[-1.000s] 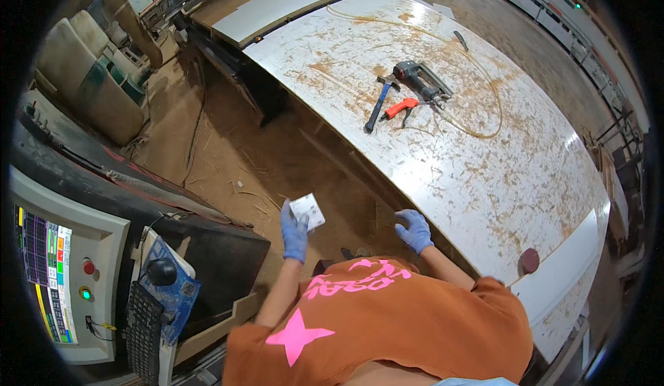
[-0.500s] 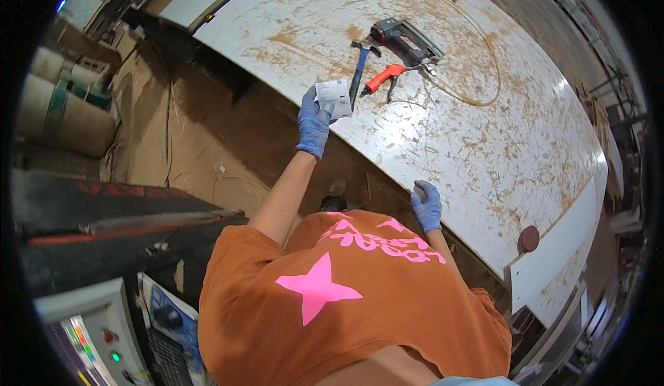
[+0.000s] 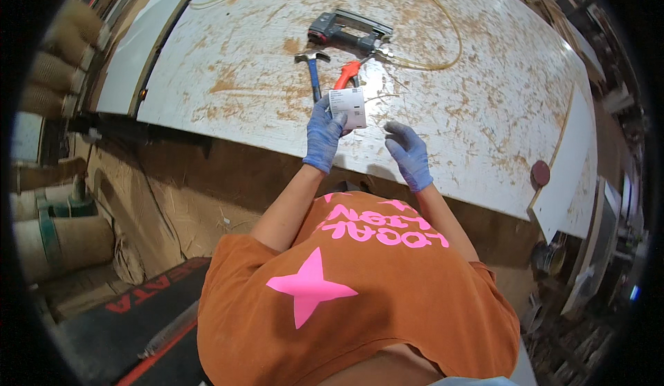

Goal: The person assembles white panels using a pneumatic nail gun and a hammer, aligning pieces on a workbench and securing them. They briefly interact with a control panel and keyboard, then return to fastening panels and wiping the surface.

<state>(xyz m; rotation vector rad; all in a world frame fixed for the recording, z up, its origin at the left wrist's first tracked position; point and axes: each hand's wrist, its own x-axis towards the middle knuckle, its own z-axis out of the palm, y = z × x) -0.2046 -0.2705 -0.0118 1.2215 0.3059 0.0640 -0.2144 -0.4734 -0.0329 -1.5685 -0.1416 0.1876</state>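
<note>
Both of my hands wear blue-grey gloves. My left hand (image 3: 321, 138) grips a small white printed label (image 3: 348, 109) by its left edge, thumb on its front; whether it is one sheet or several cannot be made out. To its right, my right hand (image 3: 409, 154) is held over the near edge of the table, fingers apart and nothing in them. Just beyond the label lie a claw hammer (image 3: 313, 73) with a blue handle and a red air blow gun (image 3: 346, 75), partly covered by the label. Farther back rests a black-and-grey pneumatic stapler or nailer (image 3: 349, 32).
A yellowish air hose (image 3: 459, 40) loops over the white table (image 3: 256, 133), which is strewn with wood shavings. At the right sit a dark red round disc (image 3: 540, 173) and a white panel (image 3: 561, 171). Ribbed ducts (image 3: 52, 99) stand at the left.
My view and body have turned left toward the table. My right hand has risen from the table edge and come closer to the label, which my left hand still holds.
</note>
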